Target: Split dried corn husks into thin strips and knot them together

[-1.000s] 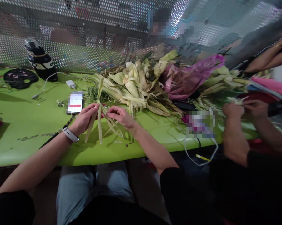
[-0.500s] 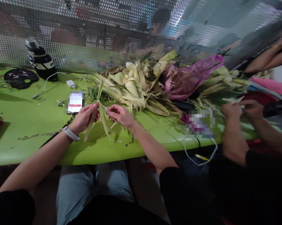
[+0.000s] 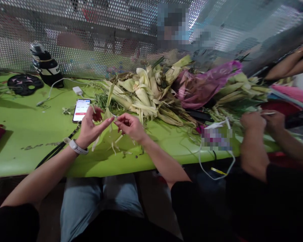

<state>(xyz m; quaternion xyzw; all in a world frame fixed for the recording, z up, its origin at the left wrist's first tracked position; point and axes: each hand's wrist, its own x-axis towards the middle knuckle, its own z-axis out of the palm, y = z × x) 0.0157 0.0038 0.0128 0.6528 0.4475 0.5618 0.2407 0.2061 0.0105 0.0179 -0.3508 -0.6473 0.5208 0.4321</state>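
Split strips of pale corn husk (image 3: 107, 113) stand upright between my two hands, their lower ends spreading over the green table. My left hand (image 3: 92, 124), with a white watch band at the wrist, has its fingers apart and its thumb stretched across the front of the husk. My right hand (image 3: 131, 126) is closed in a pinch at the husk's right side. Its fingertips partly hide the spot they grip, and a small light glint shows there. Behind my left hand lies a lit phone (image 3: 81, 109) on the table.
A heap of corn husks (image 3: 143, 89) lies behind my hands, beside a pink plastic bag (image 3: 199, 84). A dark bottle (image 3: 48, 67) and a black palette-shaped piece (image 3: 25, 84) stand back left. A co-worker's hands (image 3: 263, 122) work at the right. A white cable (image 3: 217, 178) hangs over the edge.
My left hand has let go of the husk and spread its fingers, its thumb now reaching toward my right hand. My right hand stays in nearly the same place.
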